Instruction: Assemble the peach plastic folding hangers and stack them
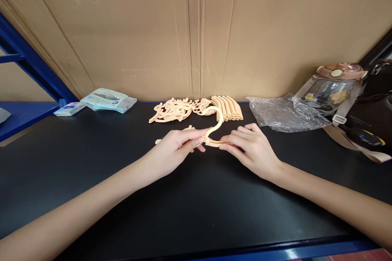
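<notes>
A curved peach plastic hook piece (215, 124) stands up between my two hands over the black table (196, 204). My left hand (176, 151) pinches its lower left end with closed fingers. My right hand (252, 149) grips the flat base of the same piece from the right. Behind them lies a loose heap of peach plastic parts (176, 110), and beside it a neat row of stacked peach strips (228, 108). A small peach part (158, 141) lies just left of my left hand.
Tissue packs (107, 100) lie at the back left near a blue shelf frame (27, 65). A crumpled clear plastic bag (281, 114), a tinted water bottle with a strap (332, 89) and a dark bag (373, 106) sit at the right. Cardboard (196, 28) lines the back.
</notes>
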Motion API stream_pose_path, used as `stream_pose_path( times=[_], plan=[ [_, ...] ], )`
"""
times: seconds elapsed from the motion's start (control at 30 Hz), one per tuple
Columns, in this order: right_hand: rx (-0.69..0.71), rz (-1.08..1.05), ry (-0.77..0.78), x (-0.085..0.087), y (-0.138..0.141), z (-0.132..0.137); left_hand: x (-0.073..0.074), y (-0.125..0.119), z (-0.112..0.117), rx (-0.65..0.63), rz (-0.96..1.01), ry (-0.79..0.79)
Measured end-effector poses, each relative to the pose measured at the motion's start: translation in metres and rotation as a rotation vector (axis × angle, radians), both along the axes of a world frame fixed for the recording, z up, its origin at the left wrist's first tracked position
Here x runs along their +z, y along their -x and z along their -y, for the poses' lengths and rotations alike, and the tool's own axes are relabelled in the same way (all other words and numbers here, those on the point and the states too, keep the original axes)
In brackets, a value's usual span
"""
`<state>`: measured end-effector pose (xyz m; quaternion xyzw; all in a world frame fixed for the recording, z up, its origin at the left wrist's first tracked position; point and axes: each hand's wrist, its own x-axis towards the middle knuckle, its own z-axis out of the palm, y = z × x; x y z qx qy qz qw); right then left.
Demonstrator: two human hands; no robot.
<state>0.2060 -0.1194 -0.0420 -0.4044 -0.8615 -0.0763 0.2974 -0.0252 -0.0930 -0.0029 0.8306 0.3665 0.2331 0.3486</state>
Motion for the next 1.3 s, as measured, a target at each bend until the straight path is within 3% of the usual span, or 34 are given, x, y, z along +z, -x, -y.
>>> stream_pose_path(
  times=[0.57,0.67,0.8,0.93,1.03,1.2,1.3],
  plan=[
    [-0.012,-0.063,0.040,-0.002,-0.001,-0.004,-0.006,-0.002,0.001,-0.010,-0.059,-0.175],
    [-0.064,-0.057,-0.047,-0.001,0.000,-0.005,-0.009,-0.002,0.000,-0.020,-0.102,-0.186],
    [-0.248,-0.061,-0.254,0.003,0.001,-0.004,-0.013,-0.001,0.000,-0.010,-0.061,-0.106],
    [-0.319,-0.187,-0.311,0.004,0.001,-0.001,-0.012,-0.003,0.002,-0.052,-0.048,-0.073],
    [-0.244,-0.239,-0.252,0.004,0.000,0.000,-0.011,-0.004,0.006,-0.130,-0.150,-0.055],
    [0.089,-0.094,-0.083,0.004,0.001,0.002,-0.011,-0.004,0.016,-0.198,-0.294,-0.162],
    [0.100,-0.105,-0.058,0.005,0.005,0.005,-0.008,-0.005,0.022,-0.185,-0.371,-0.274]
  ],
)
